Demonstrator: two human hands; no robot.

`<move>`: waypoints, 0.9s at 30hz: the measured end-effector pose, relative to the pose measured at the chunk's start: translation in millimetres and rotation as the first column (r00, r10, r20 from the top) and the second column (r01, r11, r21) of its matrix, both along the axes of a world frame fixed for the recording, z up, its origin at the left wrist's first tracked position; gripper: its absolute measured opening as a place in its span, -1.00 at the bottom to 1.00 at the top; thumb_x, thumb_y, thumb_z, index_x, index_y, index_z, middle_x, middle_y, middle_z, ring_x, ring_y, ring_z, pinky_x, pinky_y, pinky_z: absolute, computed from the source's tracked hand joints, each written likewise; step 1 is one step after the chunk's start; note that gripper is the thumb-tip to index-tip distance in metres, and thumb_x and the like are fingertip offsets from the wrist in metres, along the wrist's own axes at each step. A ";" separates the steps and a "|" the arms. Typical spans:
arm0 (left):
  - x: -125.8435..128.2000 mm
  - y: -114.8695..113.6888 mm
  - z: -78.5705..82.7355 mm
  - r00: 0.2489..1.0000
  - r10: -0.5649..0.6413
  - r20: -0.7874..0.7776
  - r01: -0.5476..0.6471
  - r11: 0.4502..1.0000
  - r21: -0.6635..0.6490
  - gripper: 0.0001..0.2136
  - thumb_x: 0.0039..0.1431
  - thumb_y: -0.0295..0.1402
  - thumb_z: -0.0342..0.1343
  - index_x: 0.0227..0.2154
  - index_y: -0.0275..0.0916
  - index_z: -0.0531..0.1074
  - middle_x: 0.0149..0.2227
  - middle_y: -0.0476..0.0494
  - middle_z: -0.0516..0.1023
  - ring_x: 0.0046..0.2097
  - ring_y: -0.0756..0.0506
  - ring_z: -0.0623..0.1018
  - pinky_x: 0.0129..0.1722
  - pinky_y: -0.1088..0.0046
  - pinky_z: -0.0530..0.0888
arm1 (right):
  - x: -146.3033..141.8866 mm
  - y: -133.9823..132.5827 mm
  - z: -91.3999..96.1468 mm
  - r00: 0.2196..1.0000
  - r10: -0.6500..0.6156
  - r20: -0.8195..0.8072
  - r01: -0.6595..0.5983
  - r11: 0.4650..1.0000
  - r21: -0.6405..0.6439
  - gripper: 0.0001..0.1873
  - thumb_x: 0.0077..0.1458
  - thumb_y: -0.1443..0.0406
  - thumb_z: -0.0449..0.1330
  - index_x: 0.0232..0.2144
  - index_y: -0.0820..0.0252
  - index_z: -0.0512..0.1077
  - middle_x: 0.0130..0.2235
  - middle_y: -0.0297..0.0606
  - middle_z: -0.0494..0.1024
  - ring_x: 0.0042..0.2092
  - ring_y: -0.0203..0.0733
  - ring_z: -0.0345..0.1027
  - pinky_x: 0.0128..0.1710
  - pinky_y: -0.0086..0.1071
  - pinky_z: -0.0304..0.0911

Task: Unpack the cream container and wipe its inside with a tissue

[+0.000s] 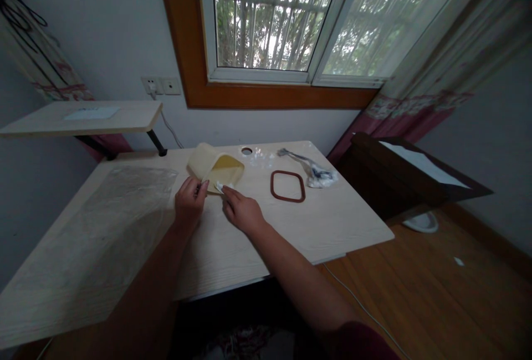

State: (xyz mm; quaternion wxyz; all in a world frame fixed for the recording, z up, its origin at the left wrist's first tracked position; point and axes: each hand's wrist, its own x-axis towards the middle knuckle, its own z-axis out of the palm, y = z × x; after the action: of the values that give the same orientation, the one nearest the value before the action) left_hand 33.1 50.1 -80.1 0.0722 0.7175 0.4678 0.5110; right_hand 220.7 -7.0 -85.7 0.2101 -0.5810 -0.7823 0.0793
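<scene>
A cream-coloured plastic bin (pixel 203 160) lies tipped on its side on the table, its mouth turned towards me and to the right. My left hand (pixel 190 199) is closed at the near left of the bin's rim, fingers pinched together there. At the lower edge of the mouth, my right hand (pixel 243 210) pinches a small white piece (pixel 219 186) between thumb and fingers. The exact form of that piece is too small to make out. To the right of the hands, a reddish-brown rounded-square frame (pixel 287 186) lies flat on the tabletop.
Behind the frame is a clear plastic bag (pixel 322 176) with something dark in it. A transparent plastic sheet (pixel 108 221) covers the table's left part. A raised shelf (pixel 137 119) stands at the back left, and a cable hole (pixel 246 150) sits near the back edge.
</scene>
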 end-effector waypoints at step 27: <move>-14.8 1.5 6.5 0.997 0.038 -0.062 -0.030 0.993 0.115 -0.71 0.28 -0.28 0.11 -0.54 -0.15 0.23 -0.52 -0.04 0.34 -0.44 -0.05 0.37 -0.39 0.40 0.31 | 36.7 25.3 16.0 0.931 -0.045 0.361 0.016 0.996 0.083 -0.49 0.39 0.28 -0.08 0.33 0.05 0.25 0.45 -0.24 0.08 0.07 -0.04 0.49 -0.02 -0.17 0.45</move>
State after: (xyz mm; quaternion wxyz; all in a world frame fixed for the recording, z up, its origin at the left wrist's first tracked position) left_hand 18.3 51.6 -73.7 0.0073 0.7285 0.4520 0.5147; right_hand 257.4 18.3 -69.7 0.0860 -0.5892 -0.8009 -0.0633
